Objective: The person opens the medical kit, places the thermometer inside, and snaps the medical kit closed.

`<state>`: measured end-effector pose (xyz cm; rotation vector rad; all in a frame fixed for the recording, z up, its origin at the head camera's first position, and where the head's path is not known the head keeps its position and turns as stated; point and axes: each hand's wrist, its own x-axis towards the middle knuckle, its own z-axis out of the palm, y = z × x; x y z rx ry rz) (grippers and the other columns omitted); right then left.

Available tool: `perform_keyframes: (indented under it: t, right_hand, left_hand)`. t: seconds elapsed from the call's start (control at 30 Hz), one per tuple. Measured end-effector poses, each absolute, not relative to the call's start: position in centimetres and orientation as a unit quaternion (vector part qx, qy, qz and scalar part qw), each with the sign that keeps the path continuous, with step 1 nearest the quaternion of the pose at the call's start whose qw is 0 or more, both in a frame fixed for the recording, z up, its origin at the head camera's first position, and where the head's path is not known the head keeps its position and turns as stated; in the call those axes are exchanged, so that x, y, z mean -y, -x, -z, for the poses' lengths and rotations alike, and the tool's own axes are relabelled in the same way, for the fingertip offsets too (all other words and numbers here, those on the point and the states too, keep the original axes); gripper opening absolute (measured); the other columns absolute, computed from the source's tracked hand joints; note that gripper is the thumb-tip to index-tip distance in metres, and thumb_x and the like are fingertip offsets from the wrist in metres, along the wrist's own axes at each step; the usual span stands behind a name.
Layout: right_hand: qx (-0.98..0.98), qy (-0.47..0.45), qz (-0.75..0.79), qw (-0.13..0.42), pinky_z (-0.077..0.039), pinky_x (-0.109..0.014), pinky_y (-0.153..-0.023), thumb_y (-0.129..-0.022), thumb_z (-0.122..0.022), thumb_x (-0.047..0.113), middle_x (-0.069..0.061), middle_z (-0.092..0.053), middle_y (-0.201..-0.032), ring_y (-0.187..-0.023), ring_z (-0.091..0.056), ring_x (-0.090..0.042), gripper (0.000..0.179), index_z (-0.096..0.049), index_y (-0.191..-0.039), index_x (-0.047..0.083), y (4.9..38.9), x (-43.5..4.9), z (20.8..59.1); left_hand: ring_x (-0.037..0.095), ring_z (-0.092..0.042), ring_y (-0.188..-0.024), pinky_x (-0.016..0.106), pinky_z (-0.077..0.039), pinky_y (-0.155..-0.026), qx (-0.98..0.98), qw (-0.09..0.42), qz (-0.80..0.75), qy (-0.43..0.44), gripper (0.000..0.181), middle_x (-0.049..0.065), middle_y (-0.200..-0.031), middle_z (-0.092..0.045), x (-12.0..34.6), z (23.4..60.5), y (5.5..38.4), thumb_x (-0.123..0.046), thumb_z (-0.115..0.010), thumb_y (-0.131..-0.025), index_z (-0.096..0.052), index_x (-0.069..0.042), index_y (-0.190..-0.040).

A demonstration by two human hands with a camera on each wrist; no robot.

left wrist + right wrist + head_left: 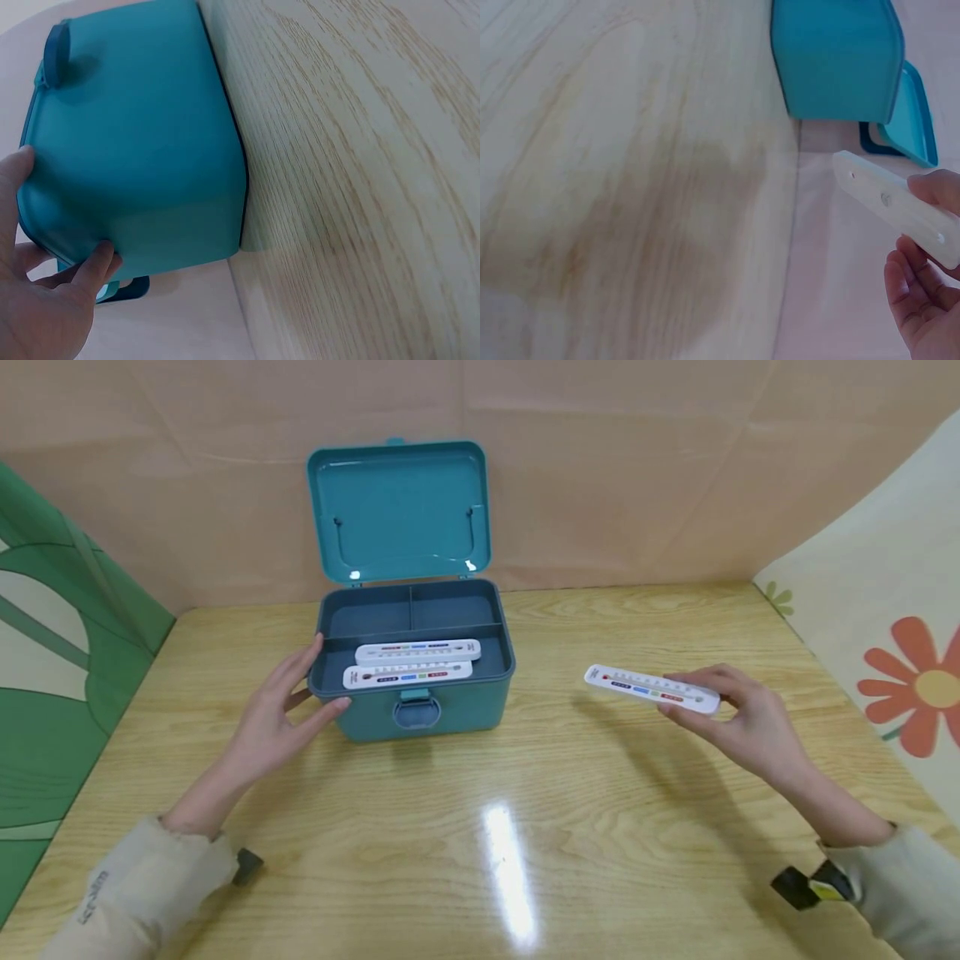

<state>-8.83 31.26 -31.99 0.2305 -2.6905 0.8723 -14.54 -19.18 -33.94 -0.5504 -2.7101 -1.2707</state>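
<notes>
A teal storage box stands on the table with its lid raised. Two white thermometers lie in its front compartment, the rear thermometer overlapping the front thermometer. My left hand rests at the box's front left corner, thumb by the front rim and fingers along the left side; the left wrist view shows fingertips touching the side wall. Right of the box, my right hand pinches a third thermometer by its right end, above the table. Its plain back shows in the right wrist view.
Behind the front compartment, a divider splits the box's rear into two sections. A round handle or latch is on the box front. The wooden table meets a pinkish cloth behind and printed panels at both sides.
</notes>
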Motion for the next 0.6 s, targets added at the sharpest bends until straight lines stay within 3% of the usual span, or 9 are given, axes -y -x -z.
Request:
perform_keyframes:
  t: [0.2,0.6]
  right_hand:
    - [0.933,-0.078,-0.318,0.151,-0.036,-0.014,-0.051,-0.079,-0.079,0.015,0.022,-0.056,-0.098,-0.081,-0.048,-0.001,0.035,-0.072,-0.113,0.014,9.0,-30.8,31.1]
    - [0.918,-0.105,-0.339,0.176,-0.038,-0.002,-0.069,-0.076,-0.080,0.006,0.018,-0.059,-0.098,-0.085,-0.051,-0.002,0.037,-0.072,-0.113,0.011,9.5,-30.5,29.8]
  left_hand:
    - [0.039,-0.033,-0.138,0.058,-0.044,-0.100,0.891,0.047,0.415,0.178,0.079,0.014,-0.156,-0.026,19.2,34.0,14.5,-0.026,-0.068,-0.090,-0.021,-0.023,-0.154]
    - [0.039,-0.033,-0.138,0.058,-0.044,-0.101,0.891,0.046,0.416,0.177,0.080,0.014,-0.156,-0.027,19.1,33.9,14.5,-0.026,-0.069,-0.090,-0.021,-0.025,-0.154]
